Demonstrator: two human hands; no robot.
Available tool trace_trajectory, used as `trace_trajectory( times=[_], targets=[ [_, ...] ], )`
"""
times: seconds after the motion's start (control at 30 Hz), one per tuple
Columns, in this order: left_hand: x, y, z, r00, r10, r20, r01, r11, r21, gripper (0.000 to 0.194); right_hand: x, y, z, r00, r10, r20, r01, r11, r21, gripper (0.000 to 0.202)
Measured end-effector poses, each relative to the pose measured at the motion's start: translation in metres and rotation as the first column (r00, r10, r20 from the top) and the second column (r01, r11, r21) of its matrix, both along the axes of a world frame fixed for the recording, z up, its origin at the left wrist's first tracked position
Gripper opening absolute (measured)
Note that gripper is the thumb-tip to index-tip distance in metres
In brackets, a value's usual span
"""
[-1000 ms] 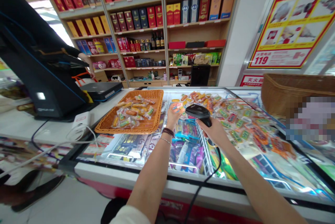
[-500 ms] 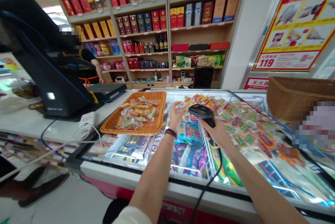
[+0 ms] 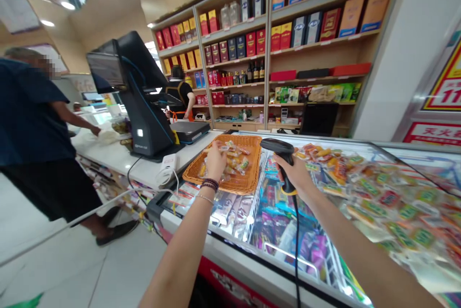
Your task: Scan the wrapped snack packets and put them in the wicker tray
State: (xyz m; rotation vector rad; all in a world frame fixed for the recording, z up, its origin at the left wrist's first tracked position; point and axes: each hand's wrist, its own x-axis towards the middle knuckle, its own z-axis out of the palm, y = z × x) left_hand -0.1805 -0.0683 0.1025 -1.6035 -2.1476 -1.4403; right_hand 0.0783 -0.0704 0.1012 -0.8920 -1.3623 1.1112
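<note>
My left hand (image 3: 216,160) is over the orange wicker basket (image 3: 256,166), its fingers closed at a small wrapped snack (image 3: 226,147); the fingertips are partly hidden. Several more wrapped snacks (image 3: 240,164) lie in the basket under and beside it. In my right hand (image 3: 293,168) is a black barcode scanner (image 3: 279,147), gripped by its handle, with its cable hanging down over the freezer's front. To the right of this hand, many wrapped snacks (image 3: 370,185) are spread across the glass top of the freezer (image 3: 345,141).
Left of the basket stand a black checkout terminal (image 3: 140,120), a flat black scale (image 3: 190,131) and a white box with a cable (image 3: 167,166). A person in dark blue (image 3: 29,111) is at the counter's left; another (image 3: 183,94) is behind it. Boxed goods fill shelves (image 3: 234,41) at the back.
My left hand has moved left from above the freezer to the basket. The scanner remains in my right hand. The view has swung left, bringing the person in blue into sight.
</note>
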Motion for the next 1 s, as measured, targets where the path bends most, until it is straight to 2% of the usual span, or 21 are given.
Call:
trace_trajectory(
  times=[0.1, 0.17, 0.2, 0.27, 0.33, 0.4, 0.47, 0.53, 0.63, 0.7, 0.8, 0.9, 0.97, 1.0],
  targets=[
    [-0.015, -0.006, 0.001, 0.986, 0.101, -0.133, -0.085, 0.989, 0.123, 0.047, 0.009, -0.003, -0.001, 1.0, -0.024, -0.001, 0.024, 1.0, 0.011, 0.045],
    [-0.004, -0.003, 0.006, 0.977, 0.102, -0.187, -0.065, 0.979, 0.195, 0.051, 0.027, -0.005, 0.001, 0.999, -0.043, -0.019, 0.044, 0.999, 0.017, 0.045],
    [0.008, -0.001, 0.008, 0.975, 0.061, -0.213, -0.015, 0.977, 0.214, 0.051, 0.039, -0.006, 0.002, 0.998, -0.063, -0.029, 0.063, 0.998, 0.014, 0.044],
    [0.044, 0.006, 0.011, 0.959, -0.092, -0.268, 0.152, 0.965, 0.213, 0.048, 0.067, -0.009, 0.006, 0.989, -0.138, -0.044, 0.138, 0.99, 0.0, 0.043],
    [0.092, 0.015, 0.009, 0.908, -0.294, -0.297, 0.354, 0.919, 0.172, 0.042, 0.097, -0.013, 0.009, 0.965, -0.257, -0.053, 0.256, 0.966, -0.019, 0.041],
    [0.147, 0.024, -0.001, 0.804, -0.513, -0.301, 0.557, 0.826, 0.08, 0.033, 0.125, -0.017, 0.01, 0.934, -0.351, -0.061, 0.349, 0.936, -0.045, 0.041],
    [0.201, 0.032, -0.016, 0.671, -0.682, -0.291, 0.707, 0.707, -0.027, 0.028, 0.147, -0.02, 0.007, 0.904, -0.417, -0.091, 0.413, 0.908, -0.066, 0.04],
    [0.245, 0.04, -0.035, 0.557, -0.783, -0.279, 0.784, 0.606, -0.136, 0.029, 0.16, -0.022, 0.0, 0.873, -0.47, -0.131, 0.463, 0.882, -0.082, 0.04],
    [0.283, 0.048, -0.059, 0.467, -0.847, -0.254, 0.764, 0.531, -0.366, 0.029, 0.165, -0.023, -0.016, 0.837, -0.531, -0.13, 0.521, 0.847, -0.109, 0.041],
    [0.289, 0.052, -0.07, 0.495, -0.833, -0.245, 0.69, 0.549, -0.471, 0.025, 0.161, -0.021, -0.026, 0.829, -0.552, -0.093, 0.542, 0.833, -0.112, 0.041],
    [0.277, 0.054, -0.082, 0.644, -0.742, -0.187, 0.624, 0.65, -0.432, 0.023, 0.152, -0.019, -0.038, 0.846, -0.531, -0.042, 0.527, 0.846, -0.079, 0.04],
    [0.259, 0.055, -0.09, 0.748, -0.663, 0.022, 0.647, 0.721, -0.25, 0.027, 0.143, -0.02, -0.044, 0.889, -0.458, 0.012, 0.458, 0.886, -0.073, 0.042],
    [0.251, 0.057, -0.094, 0.729, -0.636, 0.254, 0.67, 0.738, -0.076, 0.031, 0.138, -0.022, -0.045, 0.913, -0.407, 0.034, 0.408, 0.909, -0.079, 0.043],
    [0.248, 0.059, -0.095, 0.674, -0.63, 0.386, 0.676, 0.737, 0.023, 0.033, 0.136, -0.024, -0.045, 0.922, -0.385, 0.044, 0.387, 0.918, -0.082, 0.044]
  ],
)
